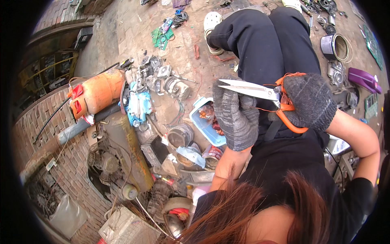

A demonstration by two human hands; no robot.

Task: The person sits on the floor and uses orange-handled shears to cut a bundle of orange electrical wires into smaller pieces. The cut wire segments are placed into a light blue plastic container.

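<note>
My right hand (310, 100), in a dark grey knitted glove, grips large scissors (253, 90) by their orange handles. The blades are slightly parted and point left. A bundle of thin orange wire (285, 99) is bunched in the same hand against the handles. My left hand (236, 119), gloved alike, is raised behind the blade tips with its fingers curled. One thin orange strand runs from it to the bundle; its fingertips are partly hidden. Below the left hand, a light blue plastic tub (198, 122) holds reddish wire pieces and clear plastic.
Metal engine parts (176, 87) and green circuit boards (161, 38) lie on the dirty floor. An orange gas cylinder (100, 90) is at the left by a brick wall. Open cans (180, 135) stand beside the tub. A metal tin (338, 47) and a purple plastic piece (362, 79) lie right.
</note>
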